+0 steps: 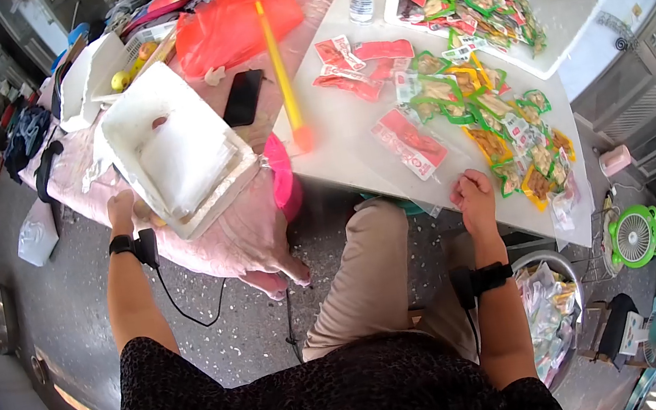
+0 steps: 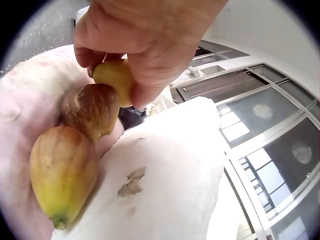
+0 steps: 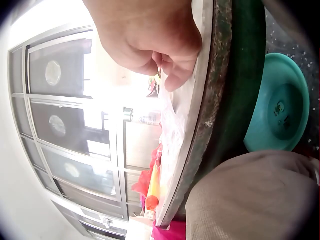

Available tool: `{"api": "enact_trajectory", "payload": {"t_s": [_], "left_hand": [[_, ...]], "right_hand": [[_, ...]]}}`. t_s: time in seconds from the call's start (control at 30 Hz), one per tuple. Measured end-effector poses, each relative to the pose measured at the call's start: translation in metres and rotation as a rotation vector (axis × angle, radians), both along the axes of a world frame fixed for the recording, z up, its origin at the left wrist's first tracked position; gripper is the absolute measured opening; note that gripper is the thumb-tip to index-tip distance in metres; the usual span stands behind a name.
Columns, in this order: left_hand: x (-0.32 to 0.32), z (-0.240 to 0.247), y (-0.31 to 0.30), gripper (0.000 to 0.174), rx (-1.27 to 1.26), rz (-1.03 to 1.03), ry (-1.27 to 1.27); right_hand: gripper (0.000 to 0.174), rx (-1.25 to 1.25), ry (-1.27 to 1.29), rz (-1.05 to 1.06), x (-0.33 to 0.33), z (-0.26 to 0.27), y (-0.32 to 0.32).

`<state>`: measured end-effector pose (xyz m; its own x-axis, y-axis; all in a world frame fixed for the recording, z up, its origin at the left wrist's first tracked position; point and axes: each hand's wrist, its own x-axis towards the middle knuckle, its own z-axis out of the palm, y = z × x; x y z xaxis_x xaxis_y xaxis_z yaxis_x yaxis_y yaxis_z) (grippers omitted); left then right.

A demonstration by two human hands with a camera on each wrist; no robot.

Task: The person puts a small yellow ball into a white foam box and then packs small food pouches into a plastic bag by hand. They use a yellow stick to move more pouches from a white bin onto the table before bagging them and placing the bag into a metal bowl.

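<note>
**Pink table [image 1: 212,258]: fruit [image 2: 112,76] in a pinch**

Near left of the foam box [image 1: 223,194], the left hand [image 1: 121,209] pinches this fruit; the right hand [image 1: 474,197] lies loosely curled, seemingly empty. A light grip should avoid bruising.

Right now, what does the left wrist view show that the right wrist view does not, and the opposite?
Only the left wrist view: the left hand pinching a yellowish fruit, with two reddish fruits near it.
Only the right wrist view: the right hand, its fingers curled, a teal basin and a trouser leg.
Both: framed glass panes.
</note>
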<state>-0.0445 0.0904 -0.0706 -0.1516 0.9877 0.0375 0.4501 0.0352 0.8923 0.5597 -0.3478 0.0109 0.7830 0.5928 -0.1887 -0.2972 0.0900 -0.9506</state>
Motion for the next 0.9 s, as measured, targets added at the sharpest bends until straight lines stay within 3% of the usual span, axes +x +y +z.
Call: {"api": "enact_trajectory", "payload": {"t_s": [0.1,0.13,0.27,0.37,0.43,0.5,0.67,0.77,0.9], "left_hand": [[0.003,0.002,0.004,0.032,-0.328,-0.103,-0.069],[0.034,0.034,-0.025,0.032,-0.309,-0.133,-0.105],[0.042,0.059,-0.04,0.034,-0.424,-0.229,-0.095],[0.006,0.023,-0.008,0.041,-0.15,0.047,-0.021],[0.016,0.034,-0.007,0.057,0.128,0.299,0.121],[0.034,0.075,-0.029,0.051,0.278,0.282,0.199],[0.15,0.162,-0.112,0.033,0.855,0.018,0.436],[0.242,0.179,-0.156,0.031,0.977,-0.256,0.431],[0.36,0.168,-0.189,0.032,0.929,-0.697,0.349]], "right_hand": [[0.018,-0.005,-0.001,0.02,0.001,-0.002,-0.001],[0.019,-0.01,0.004,0.02,0.0,0.0,-0.001],[0.02,-0.016,0.002,0.017,0.0,0.003,0.0],[0.021,-0.053,0.002,0.003,-0.001,0.004,0.002],[0.021,-0.062,-0.02,-0.007,0.0,0.001,0.003],[0.02,-0.102,-0.05,0.017,0.003,0.0,0.006],[0.018,-0.185,-0.186,0.036,0.004,0.006,0.016],[0.017,-0.178,-0.237,-0.002,0.004,0.002,0.017],[0.017,-0.123,-0.232,-0.037,0.005,0.0,0.001]]}}
